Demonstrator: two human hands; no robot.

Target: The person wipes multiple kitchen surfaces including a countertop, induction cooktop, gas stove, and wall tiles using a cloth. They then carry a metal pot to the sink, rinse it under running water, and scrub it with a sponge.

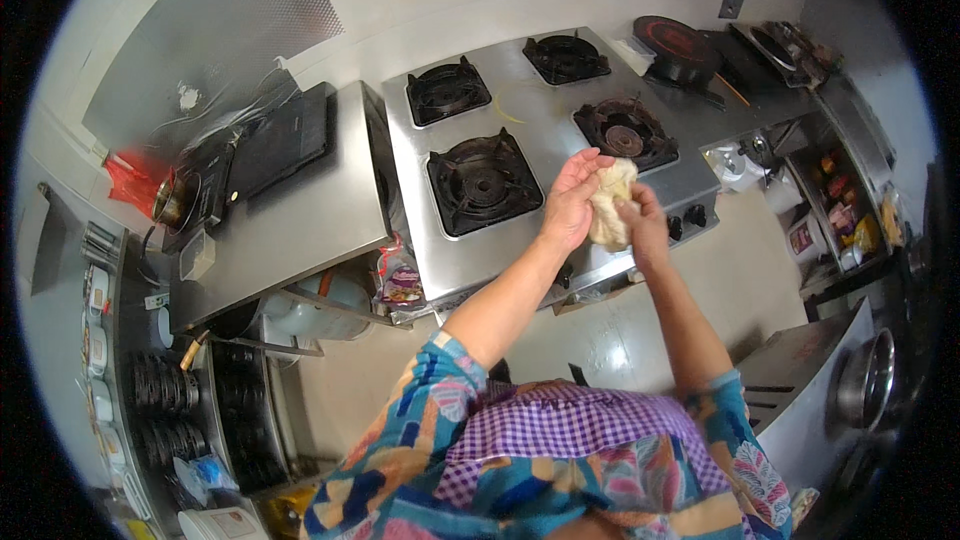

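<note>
A crumpled cream-coloured cloth (pixel 611 221) is bunched between my two hands, above the front right of a stainless-steel gas stove (pixel 480 270). My left hand (pixel 571 199) grips its left side, fingertips near the upper end. On the other side my right hand (pixel 648 225) pinches the cloth, with the thumb across its face. Just beyond the hands sits the rusty front right burner (pixel 626 131). The front left burner (pixel 484 184) lies to the left of my hands, and control knobs (pixel 696 216) stick out of the stove's front, right of my right hand.
Left of the stove, a steel table (pixel 322 202) carries a black induction cooker (pixel 281 135) and a small pot (pixel 176 199). A gas cylinder (pixel 330 307) stands beneath it. Dark pans (pixel 679 52) rest at the back right. A steel bowl (pixel 866 379) sits at the lower right.
</note>
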